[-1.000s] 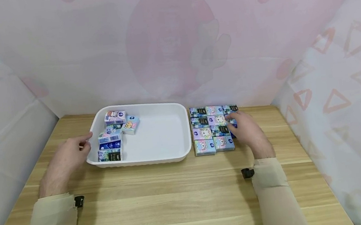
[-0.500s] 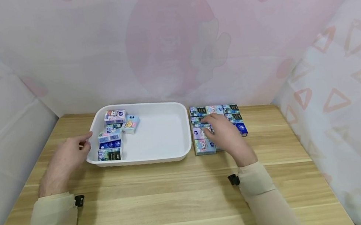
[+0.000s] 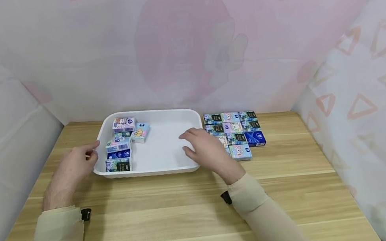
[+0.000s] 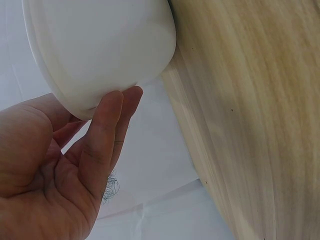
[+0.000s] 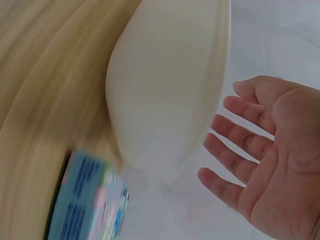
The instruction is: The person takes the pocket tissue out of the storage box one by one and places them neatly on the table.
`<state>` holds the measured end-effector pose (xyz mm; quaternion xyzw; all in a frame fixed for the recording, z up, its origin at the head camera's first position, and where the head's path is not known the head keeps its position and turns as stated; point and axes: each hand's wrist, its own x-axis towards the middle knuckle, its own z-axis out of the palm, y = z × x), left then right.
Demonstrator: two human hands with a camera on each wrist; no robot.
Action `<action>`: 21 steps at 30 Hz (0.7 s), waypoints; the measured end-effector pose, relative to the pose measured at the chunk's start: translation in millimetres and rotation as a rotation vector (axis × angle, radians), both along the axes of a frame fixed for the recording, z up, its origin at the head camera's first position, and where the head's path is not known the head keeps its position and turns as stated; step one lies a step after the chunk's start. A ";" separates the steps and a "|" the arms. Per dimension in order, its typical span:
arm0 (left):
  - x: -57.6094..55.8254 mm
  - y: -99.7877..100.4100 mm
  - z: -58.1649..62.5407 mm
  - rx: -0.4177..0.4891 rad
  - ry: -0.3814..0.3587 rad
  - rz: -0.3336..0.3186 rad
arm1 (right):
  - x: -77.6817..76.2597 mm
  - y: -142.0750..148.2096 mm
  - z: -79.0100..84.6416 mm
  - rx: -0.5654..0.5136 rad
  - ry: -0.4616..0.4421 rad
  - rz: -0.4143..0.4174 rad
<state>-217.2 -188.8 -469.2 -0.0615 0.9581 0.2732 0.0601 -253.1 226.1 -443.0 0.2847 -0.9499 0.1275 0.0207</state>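
Note:
A white tray (image 3: 167, 149) stands on the wooden table, with several pocket tissue packs (image 3: 118, 142) gathered at its left side. My left hand (image 3: 73, 172) pinches the tray's left rim; in the left wrist view, its fingers (image 4: 102, 130) lie against the outer wall and the thumb is over the rim. Over the tray's right end hovers my right hand (image 3: 207, 150), fingers spread and nothing held. The right wrist view shows the palm (image 5: 285, 165) facing the tray wall. Just right of the tray, more tissue packs (image 3: 234, 127) lie flat in rows, partly covered by the right hand.
A wooden tabletop (image 3: 161, 215) extends in front of the tray and to the right of the packs. Pale printed sheets (image 3: 185, 50) form walls behind and on both sides. Each wrist carries a black camera mount (image 3: 226, 197).
My right hand has moved left from the right-hand packs, across the rows, to above the tray's right end. The left hand has kept its place on the rim.

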 end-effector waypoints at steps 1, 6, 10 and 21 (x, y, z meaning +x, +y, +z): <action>0.0 -0.1 0.0 -0.001 0.003 0.000 | 0.0 -6.8 -0.8 0.012 0.004 0.017; 0.0 -0.4 0.3 0.000 0.003 -0.002 | 0.9 -39.7 -4.5 0.055 0.000 0.076; -0.6 -0.1 0.9 -0.001 -0.004 -0.004 | 1.5 -63.7 -8.6 0.073 -0.009 0.103; -0.3 1.0 0.8 -0.004 0.011 0.001 | 3.9 -117.2 -22.2 0.079 -0.034 0.134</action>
